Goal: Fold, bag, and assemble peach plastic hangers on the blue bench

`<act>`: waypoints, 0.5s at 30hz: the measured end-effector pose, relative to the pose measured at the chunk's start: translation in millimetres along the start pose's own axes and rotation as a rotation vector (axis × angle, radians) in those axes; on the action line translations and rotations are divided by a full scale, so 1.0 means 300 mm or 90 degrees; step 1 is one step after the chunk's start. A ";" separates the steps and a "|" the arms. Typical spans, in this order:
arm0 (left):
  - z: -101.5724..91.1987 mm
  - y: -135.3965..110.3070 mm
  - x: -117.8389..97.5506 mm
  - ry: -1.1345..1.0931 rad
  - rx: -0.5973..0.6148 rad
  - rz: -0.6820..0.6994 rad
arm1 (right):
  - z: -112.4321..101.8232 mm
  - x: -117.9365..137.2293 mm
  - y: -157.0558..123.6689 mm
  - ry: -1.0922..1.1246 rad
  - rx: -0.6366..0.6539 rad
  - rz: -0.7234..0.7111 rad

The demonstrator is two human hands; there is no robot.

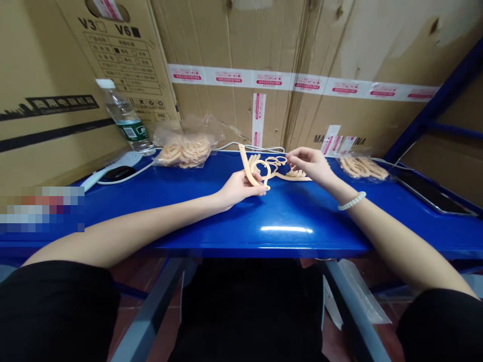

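My left hand (241, 189) is closed around a beige part (246, 163) with a long bar and a round loop, held just above the blue table. Behind it several beige rings (277, 161) and thin sticks lie on the tabletop. My right hand (310, 163) hovers beside them with thumb and index finger drawn together. Whatever lies between those fingertips is too small to make out. Under the right hand there is a heap of small beige pieces (296, 173), partly hidden by the fingers, with a curved beige strip along its front.
A plastic bag of beige parts (184, 150) sits left of centre, near a water bottle (130, 123) and a pale blue brush-like object (116, 166). At right are another bag of parts (363, 167) and a dark flat device (433, 192). Cardboard boxes (226, 45) stand behind.
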State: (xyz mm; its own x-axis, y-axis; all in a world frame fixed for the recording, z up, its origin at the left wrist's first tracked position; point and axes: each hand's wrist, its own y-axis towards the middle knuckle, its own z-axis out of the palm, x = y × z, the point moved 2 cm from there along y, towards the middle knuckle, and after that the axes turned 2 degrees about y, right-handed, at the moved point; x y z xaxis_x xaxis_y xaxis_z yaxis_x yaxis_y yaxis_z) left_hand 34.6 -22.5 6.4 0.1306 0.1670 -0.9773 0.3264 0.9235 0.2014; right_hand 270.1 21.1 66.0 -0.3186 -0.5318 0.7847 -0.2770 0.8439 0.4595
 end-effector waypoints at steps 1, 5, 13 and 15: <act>0.000 0.002 0.000 -0.003 -0.001 -0.001 | -0.031 -0.021 0.019 -0.118 0.019 -0.032; -0.001 0.006 0.000 -0.013 0.004 -0.011 | -0.064 -0.097 0.053 -0.423 0.167 -0.128; -0.004 0.011 0.007 -0.026 0.012 -0.015 | -0.007 -0.120 0.064 -0.544 0.241 -0.174; -0.006 0.012 0.010 -0.027 0.016 -0.011 | -0.010 -0.126 0.066 -0.552 0.239 -0.157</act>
State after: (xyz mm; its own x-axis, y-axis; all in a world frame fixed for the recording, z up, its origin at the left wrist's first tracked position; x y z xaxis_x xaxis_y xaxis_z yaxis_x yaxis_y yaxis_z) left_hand 34.4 -18.0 4.1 0.1644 0.1361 -0.9770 0.3527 0.9168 0.1871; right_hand 279.3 58.2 46.7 -0.7276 -0.6850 0.0367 -0.6485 0.7043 0.2888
